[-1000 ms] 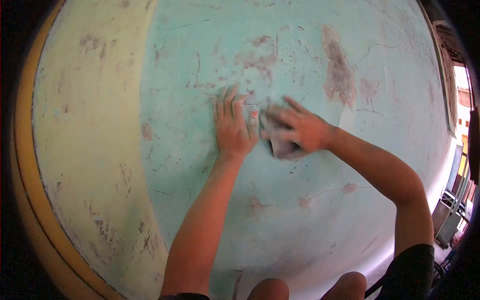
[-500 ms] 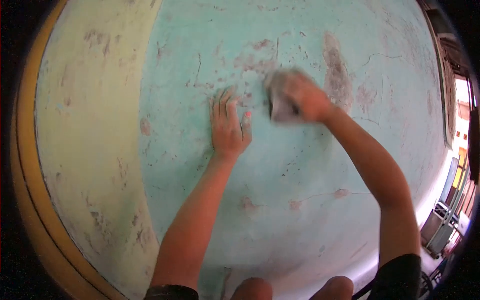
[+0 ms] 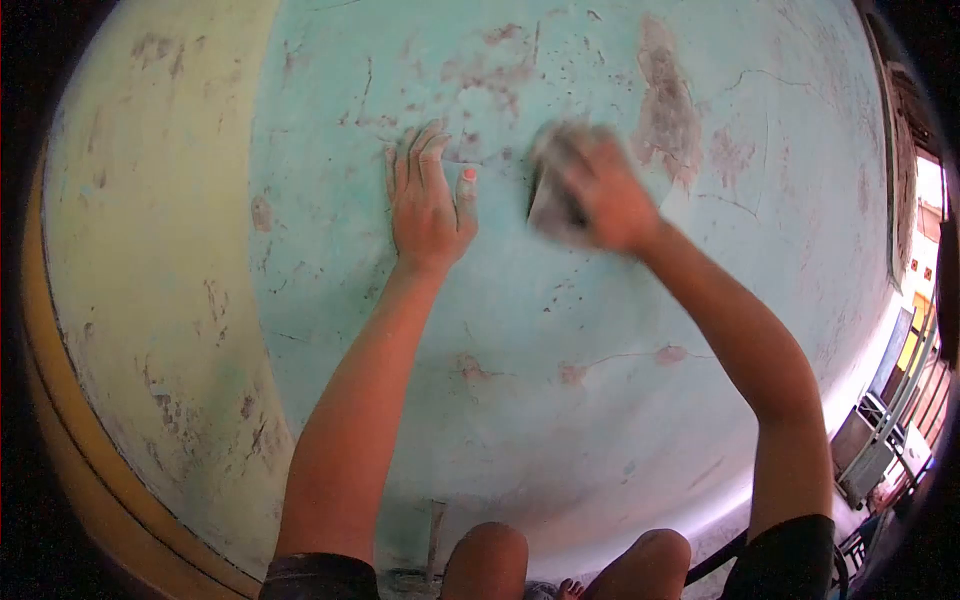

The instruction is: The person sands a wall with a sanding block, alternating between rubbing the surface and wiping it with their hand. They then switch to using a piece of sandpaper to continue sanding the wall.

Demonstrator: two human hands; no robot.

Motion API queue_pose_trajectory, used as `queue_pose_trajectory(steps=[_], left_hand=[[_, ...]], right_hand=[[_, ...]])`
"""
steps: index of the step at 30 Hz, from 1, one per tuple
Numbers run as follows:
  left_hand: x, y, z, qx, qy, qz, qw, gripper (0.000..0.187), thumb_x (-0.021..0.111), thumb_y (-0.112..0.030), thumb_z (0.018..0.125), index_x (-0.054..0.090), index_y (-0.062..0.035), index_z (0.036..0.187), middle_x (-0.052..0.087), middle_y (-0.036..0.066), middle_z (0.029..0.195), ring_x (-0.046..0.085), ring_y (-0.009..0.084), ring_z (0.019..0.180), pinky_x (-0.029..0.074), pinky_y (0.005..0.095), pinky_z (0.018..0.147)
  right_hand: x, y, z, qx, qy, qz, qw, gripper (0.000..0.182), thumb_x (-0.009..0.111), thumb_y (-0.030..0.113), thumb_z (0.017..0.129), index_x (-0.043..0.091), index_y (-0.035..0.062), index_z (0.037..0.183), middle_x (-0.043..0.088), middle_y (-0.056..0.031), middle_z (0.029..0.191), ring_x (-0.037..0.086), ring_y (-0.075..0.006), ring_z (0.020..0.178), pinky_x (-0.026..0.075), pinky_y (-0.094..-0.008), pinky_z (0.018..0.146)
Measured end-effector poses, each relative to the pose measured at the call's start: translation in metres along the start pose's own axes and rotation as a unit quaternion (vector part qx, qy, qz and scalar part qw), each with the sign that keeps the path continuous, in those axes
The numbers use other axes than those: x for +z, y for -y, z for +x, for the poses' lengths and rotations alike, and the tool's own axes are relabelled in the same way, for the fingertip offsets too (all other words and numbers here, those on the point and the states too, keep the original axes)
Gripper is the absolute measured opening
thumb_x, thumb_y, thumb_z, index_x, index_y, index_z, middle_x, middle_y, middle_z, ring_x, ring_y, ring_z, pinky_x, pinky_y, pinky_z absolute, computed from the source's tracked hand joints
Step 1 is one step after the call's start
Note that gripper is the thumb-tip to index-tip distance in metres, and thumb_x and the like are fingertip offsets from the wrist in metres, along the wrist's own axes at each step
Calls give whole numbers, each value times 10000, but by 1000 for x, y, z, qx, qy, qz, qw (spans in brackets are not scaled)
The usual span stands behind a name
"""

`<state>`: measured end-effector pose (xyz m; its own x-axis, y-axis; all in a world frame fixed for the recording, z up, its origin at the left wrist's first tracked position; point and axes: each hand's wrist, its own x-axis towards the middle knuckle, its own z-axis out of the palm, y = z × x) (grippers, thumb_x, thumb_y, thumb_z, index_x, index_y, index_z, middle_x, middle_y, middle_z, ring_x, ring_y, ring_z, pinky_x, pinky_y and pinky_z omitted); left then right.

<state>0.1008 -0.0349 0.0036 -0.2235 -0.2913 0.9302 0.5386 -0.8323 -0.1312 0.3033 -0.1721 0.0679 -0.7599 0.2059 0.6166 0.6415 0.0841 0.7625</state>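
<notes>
In front of me stands a wall (image 3: 520, 300) with worn turquoise paint, brown patches and fine cracks. My left hand (image 3: 428, 205) rests on it with fingers stretched upward and thumb apart, holding nothing. Pale dust coats the fingers. To its right, my right hand (image 3: 610, 190) presses a grey sheet of sandpaper (image 3: 555, 205) to the wall. Motion blurs that hand and the sheet's upper part, and the fingertips are hard to make out.
A yellowish painted band (image 3: 160, 220) covers the wall's left side, with an ochre border (image 3: 75, 455) beyond. A large bare patch (image 3: 668, 100) lies upper right. My knees (image 3: 487, 562) are close to the wall's foot. Grey metal items (image 3: 865, 450) stand at far right.
My view has shifted, so the wall marks sit higher and further left. My right hand with the sandpaper has moved slightly down and right across the wall; my left hand stays in place.
</notes>
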Motion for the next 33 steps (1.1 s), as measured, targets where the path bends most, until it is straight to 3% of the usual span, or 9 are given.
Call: queue_pose_trajectory(steps=[5,7,9,13,15,18,25,29,33], left_hand=[[1,3,0,6,6,4,1000,416,513,-321,978,483,-30,1274,518,146,1404,444,382,1334,260,590,1140],[1,2,-2,-1,5,3,1000,419,524,-316,971,482,-32,1278,513,145,1409,443,368,1341,256,587,1144],[1,2,-3,8,8,31,999,395,479,-310,1010,482,-38,1297,512,150,1422,458,342,1333,245,556,1161],[0,5,-4,13,14,33,999,393,505,-285,995,482,-35,1298,514,151,1421,465,338,1331,257,542,1159],[1,5,-4,14,8,25,1000,410,531,-264,962,467,-37,1296,516,137,1415,443,336,1359,253,560,1160],[1,3,-5,7,7,32,999,396,544,-229,949,469,-38,1288,513,135,1421,442,332,1361,253,552,1165],[2,6,-4,4,19,22,1000,375,563,-163,932,474,-40,1276,513,133,1422,451,338,1350,263,534,1166],[0,5,-3,40,3,59,997,379,517,-231,994,474,-24,1308,538,153,1392,497,328,1289,331,458,1118],[2,7,-6,28,14,57,998,395,513,-264,1005,470,-20,1313,537,166,1382,499,344,1275,337,457,1106]], right_hand=[[7,8,-22,-242,154,19,958,791,753,468,775,429,208,1448,417,-187,1460,394,-377,1370,310,-559,1157],[-10,-3,-20,71,22,73,995,792,755,466,763,432,213,1441,414,-191,1456,385,-378,1378,293,-538,1181],[-16,16,-25,128,-38,22,991,785,755,426,759,428,209,1439,416,-195,1452,379,-379,1383,277,-554,1188],[-2,43,-62,-215,125,89,964,804,788,426,734,427,265,1434,436,-180,1437,395,-349,1394,287,-577,1178],[-4,28,-64,-177,155,144,961,813,815,399,706,456,242,1419,454,-183,1404,414,-351,1373,303,-578,1166],[-14,13,-69,105,-44,103,988,856,858,386,647,505,169,1396,443,-190,1438,466,-395,1286,356,-557,1114],[-12,67,-109,-52,52,71,995,836,792,489,724,449,278,1457,426,-180,1454,409,-395,1355,292,-642,1131],[-35,77,-115,77,-55,89,991,893,867,465,641,482,297,1430,420,-173,1471,413,-418,1357,301,-640,1109],[-41,78,-130,223,-252,209,918,1107,893,403,662,289,49,1520,407,-246,1462,409,-417,1364,301,-538,1134]])
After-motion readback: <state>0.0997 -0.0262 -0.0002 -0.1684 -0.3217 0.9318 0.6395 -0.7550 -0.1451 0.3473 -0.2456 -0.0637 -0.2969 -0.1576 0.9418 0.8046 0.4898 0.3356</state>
